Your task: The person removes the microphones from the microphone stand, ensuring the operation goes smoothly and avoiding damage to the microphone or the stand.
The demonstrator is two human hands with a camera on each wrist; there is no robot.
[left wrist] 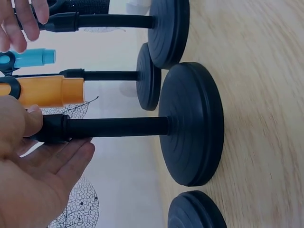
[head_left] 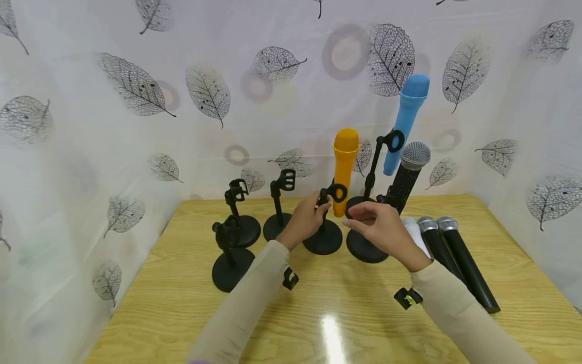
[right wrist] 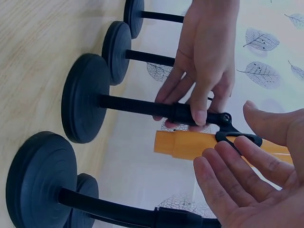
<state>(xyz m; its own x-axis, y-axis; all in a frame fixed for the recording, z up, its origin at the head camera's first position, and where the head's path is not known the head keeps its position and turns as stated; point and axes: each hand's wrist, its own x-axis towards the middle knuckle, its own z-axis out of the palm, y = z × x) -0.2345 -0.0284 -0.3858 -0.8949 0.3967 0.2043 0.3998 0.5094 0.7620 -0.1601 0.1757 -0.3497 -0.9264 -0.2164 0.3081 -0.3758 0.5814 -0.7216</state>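
My left hand grips the upper pole of a black desk microphone stand, thumb on one side and fingers on the other. An orange microphone sits tilted in that stand's ring clip, its head up. Beside it, my right hand has its thumb apart from loosely bent fingers and holds nothing. The right wrist view shows this right hand near the clip and the orange microphone; whether a fingertip touches the clip is unclear.
To the right, a blue microphone and a black microphone stand in holders. Two black microphones and a white one lie on the wooden table. Several stands without microphones, including one, are at left. A leaf-patterned curtain hangs behind.
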